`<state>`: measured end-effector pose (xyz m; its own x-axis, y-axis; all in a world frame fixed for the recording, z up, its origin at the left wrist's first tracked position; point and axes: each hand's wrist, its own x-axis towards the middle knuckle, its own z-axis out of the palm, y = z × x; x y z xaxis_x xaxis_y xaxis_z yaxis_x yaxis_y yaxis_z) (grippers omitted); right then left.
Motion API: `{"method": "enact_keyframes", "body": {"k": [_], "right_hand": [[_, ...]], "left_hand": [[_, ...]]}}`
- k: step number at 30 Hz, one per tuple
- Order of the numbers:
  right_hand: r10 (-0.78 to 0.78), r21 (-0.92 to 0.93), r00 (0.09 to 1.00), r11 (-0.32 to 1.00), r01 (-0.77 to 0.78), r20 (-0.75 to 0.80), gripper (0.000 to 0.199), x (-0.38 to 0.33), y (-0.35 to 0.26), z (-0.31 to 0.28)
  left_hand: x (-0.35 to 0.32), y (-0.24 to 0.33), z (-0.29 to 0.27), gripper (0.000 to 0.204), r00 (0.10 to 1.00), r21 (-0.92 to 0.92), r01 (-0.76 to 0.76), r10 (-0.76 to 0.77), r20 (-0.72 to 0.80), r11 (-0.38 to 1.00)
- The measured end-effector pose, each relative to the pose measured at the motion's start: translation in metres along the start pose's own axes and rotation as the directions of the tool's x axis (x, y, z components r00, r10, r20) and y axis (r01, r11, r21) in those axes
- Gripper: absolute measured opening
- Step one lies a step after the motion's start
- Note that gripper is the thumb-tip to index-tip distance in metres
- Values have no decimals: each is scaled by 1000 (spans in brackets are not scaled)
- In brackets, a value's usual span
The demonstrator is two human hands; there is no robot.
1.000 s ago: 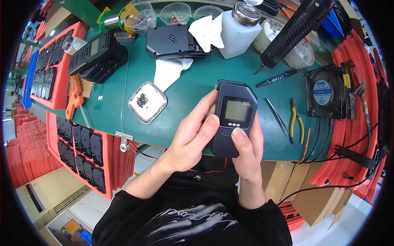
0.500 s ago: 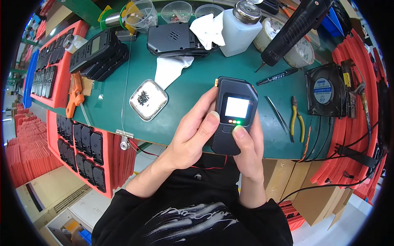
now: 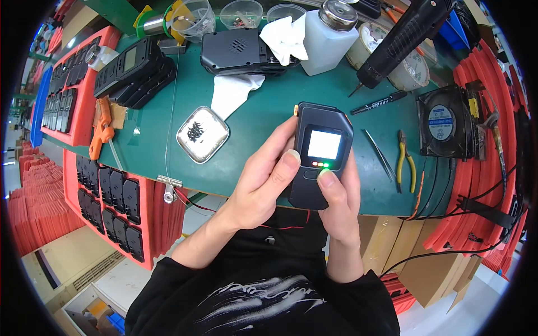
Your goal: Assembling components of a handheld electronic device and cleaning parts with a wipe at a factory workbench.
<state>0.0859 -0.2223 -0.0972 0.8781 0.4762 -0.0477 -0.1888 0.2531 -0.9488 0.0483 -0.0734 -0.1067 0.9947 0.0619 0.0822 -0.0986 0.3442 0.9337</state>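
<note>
A black handheld meter (image 3: 314, 120) with a brightly lit screen is held upright between my two hands, over the front of the green bench. Below its screen glow small red, orange and green lights. My left hand (image 3: 263, 187) is closed around its left side, thumb on the front edge. Gripping the right side, my right hand (image 3: 339, 199) has its thumb at the buttons under the lights. Left of the meter, a square metal dish (image 3: 204, 147) holds small black screws. Tweezers (image 3: 379, 155) and yellow-handled pliers (image 3: 406, 162) lie to its right.
An electric screwdriver (image 3: 395, 47) hangs at upper right above a black marker (image 3: 379, 103). A cooling fan (image 3: 444, 122) stands at right. Farther back are a pump bottle (image 3: 330, 42) and a black casing (image 3: 232, 53). Stacked meters (image 3: 134, 75) and an orange glue gun (image 3: 102, 131) sit left.
Almost nothing differs. The meter and both hands stay in nearly the same place, with the view shifted very slightly.
</note>
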Motion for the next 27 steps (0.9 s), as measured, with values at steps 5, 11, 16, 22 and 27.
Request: {"method": "enact_keyframes", "body": {"k": [5, 11, 16, 22, 27], "right_hand": [[-9, 11, 1000, 1000, 9, 4, 52, 0, 0, 1], [-1, 9, 1000, 1000, 1, 7, 52, 0, 1, 0], [-17, 4, 1000, 1000, 17, -1, 51, 0, 1, 0], [-5, 23, 1000, 1000, 5, -4, 48, 0, -1, 2], [-9, 36, 1000, 999, 9, -2, 47, 0, 2, 1]], "left_hand": [[1, 1, 1, 60, 1000, 4, -14, 14, 0, 1000], [0, -1, 0, 60, 1000, -3, -2, 2, -9, 1000], [2, 3, 1, 59, 1000, 2, 0, 0, -1, 1000], [1, 2, 0, 58, 1000, 15, -7, 6, 5, 1000], [1, 1, -1, 58, 1000, 13, -6, 6, 8, 1000]]}}
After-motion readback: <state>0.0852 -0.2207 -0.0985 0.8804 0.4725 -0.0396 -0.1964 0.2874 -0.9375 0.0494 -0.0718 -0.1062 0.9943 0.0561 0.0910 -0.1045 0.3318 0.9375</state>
